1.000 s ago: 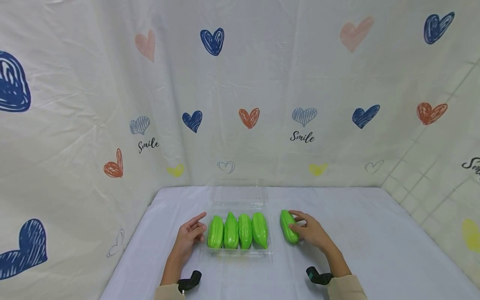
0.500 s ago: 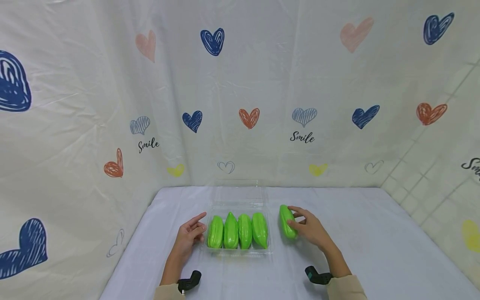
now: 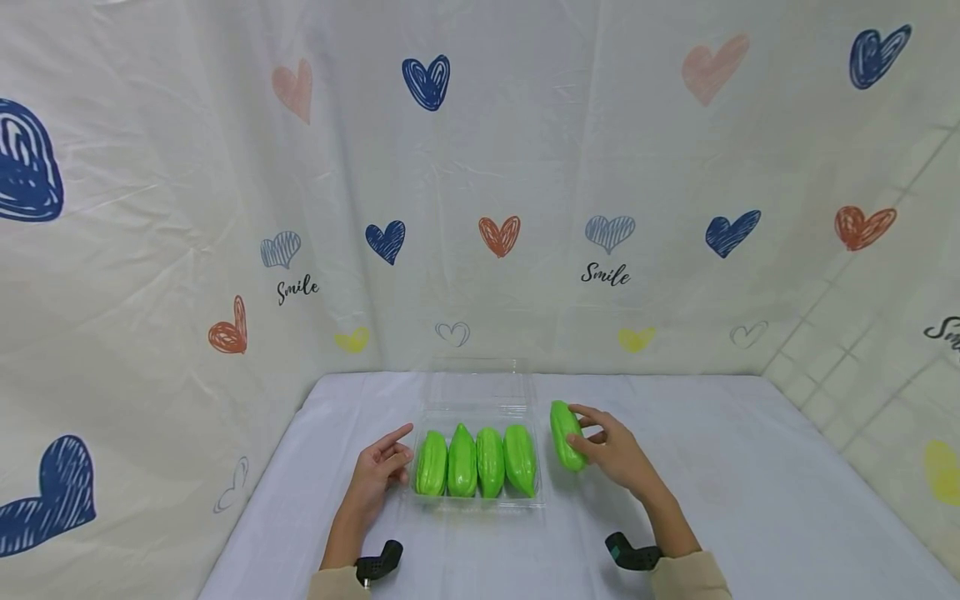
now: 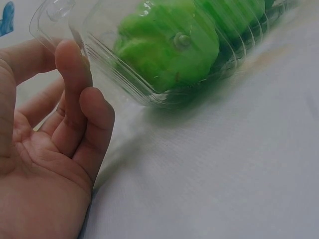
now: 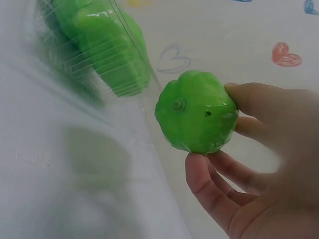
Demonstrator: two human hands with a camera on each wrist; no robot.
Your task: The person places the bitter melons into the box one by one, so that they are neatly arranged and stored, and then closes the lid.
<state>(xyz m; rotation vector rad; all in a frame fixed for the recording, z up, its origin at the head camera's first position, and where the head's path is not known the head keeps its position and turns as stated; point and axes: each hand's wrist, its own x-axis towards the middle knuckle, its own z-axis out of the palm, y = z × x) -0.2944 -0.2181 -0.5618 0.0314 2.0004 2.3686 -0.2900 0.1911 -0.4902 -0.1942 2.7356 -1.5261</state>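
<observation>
My right hand holds a green ribbed gourd between thumb and fingers, right of a clear plastic clamshell box. In the right wrist view, the held gourd shows its stem end and a small dark mark, and its shadow falls on the cloth. Several similar gourds lie side by side in the box. My left hand is at the box's left side, index finger extended. Its fingertips meet or nearly meet the box's corner in the left wrist view; firm contact is hard to tell.
The box's clear lid stands open toward the back. A white cloth covers the table. Behind it hangs a pale curtain printed with hearts. Black wrist cameras sit on both wrists.
My right hand has raised the gourd and carried it slightly left and away from me, closer to the box. My left hand and the box have stayed in place.
</observation>
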